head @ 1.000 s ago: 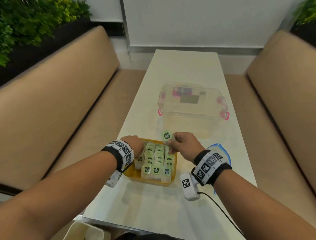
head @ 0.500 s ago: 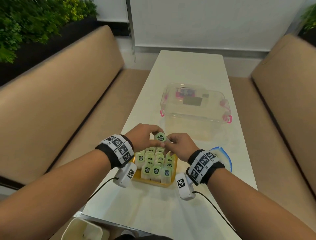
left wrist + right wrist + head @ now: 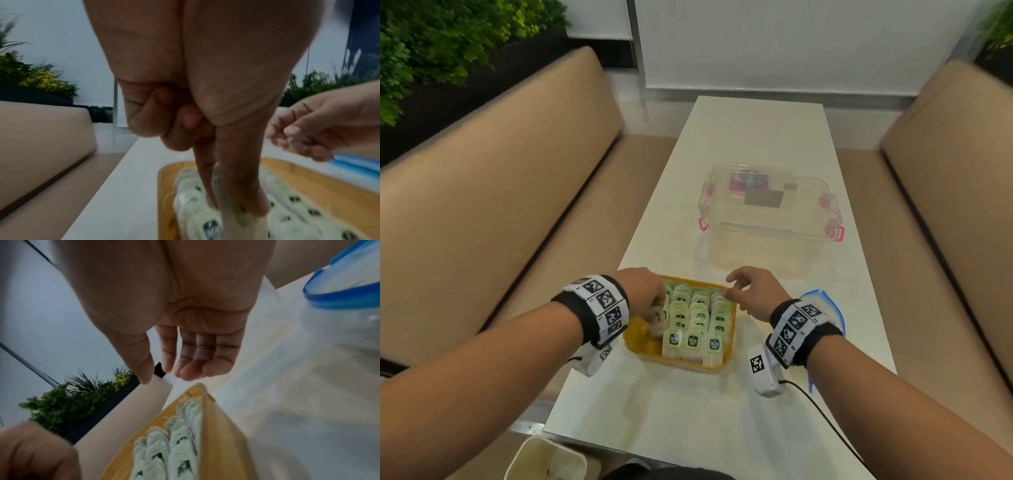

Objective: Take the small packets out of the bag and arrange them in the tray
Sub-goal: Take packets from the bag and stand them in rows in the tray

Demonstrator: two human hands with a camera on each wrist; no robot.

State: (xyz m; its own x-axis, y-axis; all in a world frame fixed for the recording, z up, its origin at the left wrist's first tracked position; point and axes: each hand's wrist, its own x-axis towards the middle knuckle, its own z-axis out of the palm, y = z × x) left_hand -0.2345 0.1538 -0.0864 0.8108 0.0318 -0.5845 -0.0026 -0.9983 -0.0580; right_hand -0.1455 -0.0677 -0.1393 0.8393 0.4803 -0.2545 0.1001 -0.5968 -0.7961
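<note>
A yellow tray point(image 3: 717, 367) near the table's front edge holds several rows of pale green packets point(image 3: 693, 339) standing upright. My left hand point(image 3: 650, 301) reaches down into the tray's left side and pinches one packet point(image 3: 226, 201) between thumb and fingers point(image 3: 244, 181), low among the left row. My right hand point(image 3: 751, 291) hovers over the tray's far right corner with loosely curled fingers point(image 3: 195, 356) and holds nothing. The clear bag with a blue zip rim point(image 3: 825, 301) lies on the table just right of the tray, partly hidden by my right wrist.
A clear lidded box with pink latches point(image 3: 767, 212) stands on the white table point(image 3: 750, 130) beyond the tray. Tan benches point(image 3: 482, 205) run along both sides. A pale bin point(image 3: 544, 459) sits below the table's front edge. A cable point(image 3: 825, 418) trails from my right wrist.
The packet passed from my right hand to my left, which lowered it into the tray's left side. My right hand let go and drew back to the right.
</note>
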